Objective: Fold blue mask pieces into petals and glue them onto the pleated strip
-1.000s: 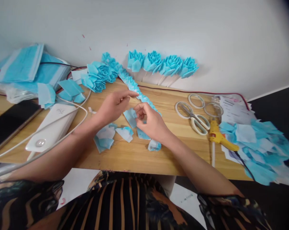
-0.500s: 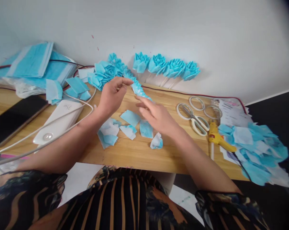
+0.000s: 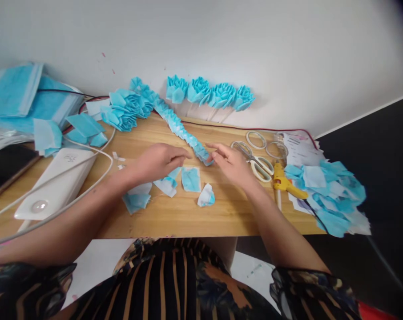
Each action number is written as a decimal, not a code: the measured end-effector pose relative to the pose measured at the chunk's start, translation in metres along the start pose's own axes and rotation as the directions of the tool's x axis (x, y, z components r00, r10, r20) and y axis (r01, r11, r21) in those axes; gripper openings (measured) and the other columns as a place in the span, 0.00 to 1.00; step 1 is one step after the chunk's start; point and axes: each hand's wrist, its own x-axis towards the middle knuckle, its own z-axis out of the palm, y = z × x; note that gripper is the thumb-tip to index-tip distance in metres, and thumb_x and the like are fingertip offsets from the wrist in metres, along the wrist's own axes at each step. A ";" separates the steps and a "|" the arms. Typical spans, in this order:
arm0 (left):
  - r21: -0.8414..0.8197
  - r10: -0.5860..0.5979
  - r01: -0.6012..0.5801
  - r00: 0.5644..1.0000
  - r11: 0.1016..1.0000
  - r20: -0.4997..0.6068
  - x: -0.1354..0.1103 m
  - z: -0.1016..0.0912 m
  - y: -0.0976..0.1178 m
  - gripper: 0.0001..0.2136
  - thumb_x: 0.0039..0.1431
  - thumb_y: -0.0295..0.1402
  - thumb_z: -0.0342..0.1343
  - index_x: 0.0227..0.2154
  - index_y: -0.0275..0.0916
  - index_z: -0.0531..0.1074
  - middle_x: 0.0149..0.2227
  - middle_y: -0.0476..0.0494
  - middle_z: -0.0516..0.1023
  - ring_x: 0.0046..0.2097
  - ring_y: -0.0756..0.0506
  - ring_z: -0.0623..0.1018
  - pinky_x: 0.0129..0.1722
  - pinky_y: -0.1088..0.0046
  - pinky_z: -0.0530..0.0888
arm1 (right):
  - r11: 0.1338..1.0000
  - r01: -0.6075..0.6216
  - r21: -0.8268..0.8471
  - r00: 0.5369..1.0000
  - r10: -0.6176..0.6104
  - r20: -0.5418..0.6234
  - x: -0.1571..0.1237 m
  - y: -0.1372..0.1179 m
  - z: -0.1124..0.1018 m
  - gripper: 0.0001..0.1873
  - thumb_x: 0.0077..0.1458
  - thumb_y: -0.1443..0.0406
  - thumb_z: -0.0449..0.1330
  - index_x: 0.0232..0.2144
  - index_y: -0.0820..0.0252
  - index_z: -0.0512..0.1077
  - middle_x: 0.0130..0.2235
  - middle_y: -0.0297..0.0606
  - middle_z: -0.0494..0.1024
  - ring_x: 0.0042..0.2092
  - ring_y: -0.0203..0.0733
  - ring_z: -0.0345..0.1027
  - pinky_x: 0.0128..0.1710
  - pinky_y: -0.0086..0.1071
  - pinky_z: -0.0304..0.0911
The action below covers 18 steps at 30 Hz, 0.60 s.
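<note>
A long strip of folded blue paper petals [image 3: 178,129] runs diagonally across the wooden table [image 3: 221,213] from the back toward the middle. My left hand [image 3: 159,161] lies low by the strip's near end, its fingers loosely together and touching it. My right hand [image 3: 230,163] sits just right of that end, fingers stretched out and holding nothing. Below my hands lie loose blue and white paper pieces [image 3: 191,179], one of them folded [image 3: 206,196].
Finished blue paper flowers [image 3: 210,92] lean against the wall, a bigger cluster [image 3: 123,109] to their left. Scissors [image 3: 256,161], tape rings [image 3: 255,139], a yellow glue gun [image 3: 284,183] and a heap of blue scraps [image 3: 328,191] lie right. A white power bank [image 3: 56,182], cables and blue mask stacks [image 3: 18,95] lie left.
My left hand came down from the lifted strip to the table, and the strip now lies flat. My right hand moved right, away from the paper pieces. The view shifted right.
</note>
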 end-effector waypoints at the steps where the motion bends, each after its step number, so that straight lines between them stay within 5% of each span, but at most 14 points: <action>1: 0.067 0.027 -0.029 0.999 0.997 0.036 -0.001 0.002 0.000 0.15 0.67 0.31 0.50 0.46 0.41 0.82 0.41 0.44 0.87 0.39 0.43 0.84 0.40 0.70 0.75 | 1.000 0.000 -0.013 1.000 0.001 0.024 -0.002 0.001 0.002 0.22 0.64 0.65 0.52 0.57 0.59 0.74 0.36 0.36 0.85 0.36 0.42 0.77 0.40 0.35 0.68; 4: 0.219 0.049 -0.061 0.997 0.974 0.059 -0.001 0.006 -0.005 0.16 0.68 0.31 0.49 0.46 0.40 0.82 0.46 0.40 0.86 0.44 0.39 0.85 0.43 0.65 0.77 | 0.988 0.016 -0.151 0.997 -0.005 0.073 -0.006 0.004 0.004 0.23 0.65 0.65 0.52 0.60 0.59 0.72 0.40 0.39 0.87 0.40 0.45 0.79 0.43 0.36 0.67; 8: 0.302 -0.008 0.041 0.994 0.952 -0.110 -0.001 0.008 -0.014 0.17 0.68 0.33 0.48 0.46 0.40 0.83 0.43 0.38 0.87 0.41 0.37 0.85 0.45 0.59 0.77 | 0.906 -0.015 -0.422 1.000 0.010 -0.013 -0.007 0.004 -0.003 0.23 0.66 0.66 0.51 0.60 0.58 0.73 0.45 0.45 0.86 0.42 0.51 0.80 0.43 0.40 0.66; 14: 0.242 -0.028 0.093 0.965 0.966 -0.260 0.000 0.008 -0.015 0.15 0.66 0.33 0.50 0.45 0.43 0.83 0.41 0.42 0.87 0.40 0.40 0.83 0.43 0.65 0.76 | 0.985 -0.009 -0.170 0.998 -0.001 -0.057 -0.003 -0.001 -0.009 0.20 0.67 0.64 0.53 0.57 0.55 0.75 0.35 0.35 0.86 0.36 0.43 0.78 0.37 0.35 0.65; 18: 0.226 -0.033 0.096 0.962 0.969 -0.270 0.001 0.006 -0.011 0.15 0.66 0.33 0.50 0.44 0.41 0.83 0.36 0.41 0.86 0.37 0.41 0.82 0.41 0.65 0.75 | 0.937 0.214 -0.274 0.975 -0.189 0.116 0.006 -0.001 0.003 0.22 0.68 0.66 0.50 0.60 0.57 0.71 0.44 0.41 0.86 0.46 0.47 0.78 0.46 0.40 0.65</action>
